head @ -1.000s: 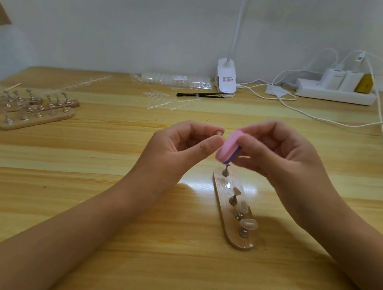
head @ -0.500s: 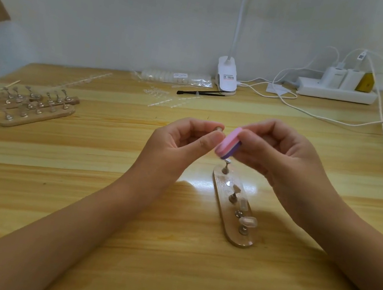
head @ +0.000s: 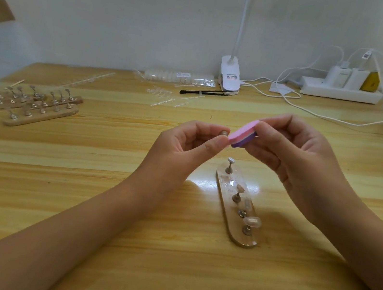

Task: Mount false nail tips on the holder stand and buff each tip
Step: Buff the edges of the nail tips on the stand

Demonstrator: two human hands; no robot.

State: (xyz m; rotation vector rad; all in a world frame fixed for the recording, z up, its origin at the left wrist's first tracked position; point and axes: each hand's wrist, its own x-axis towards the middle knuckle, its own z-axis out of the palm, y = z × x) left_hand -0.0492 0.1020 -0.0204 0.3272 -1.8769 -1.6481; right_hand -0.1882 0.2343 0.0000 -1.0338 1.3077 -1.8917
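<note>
Head camera looks down at a light wooden table [head: 54, 172], and I see both hands raised above it, close together. The left hand [head: 184, 148] pinches a small metal peg [head: 224, 133] between thumb and forefinger; whether a tip sits on it I cannot tell. The right hand [head: 291, 161] grips a pink and purple buffer block [head: 242, 135] with thumb and curled fingers, and the block's end touches the peg. Just below the hands lies an oblong wooden holder stand [head: 244, 239] flat on the table. Its far peg is bare, the spot next to it has no peg, and the three nearer pegs carry clear nail tips [head: 252, 221]. Well apart at the left lie other wooden stands [head: 38, 114] with many pegs. At the wall stand a white clip lamp [head: 230, 75] and a white power strip [head: 341, 90].
</note>
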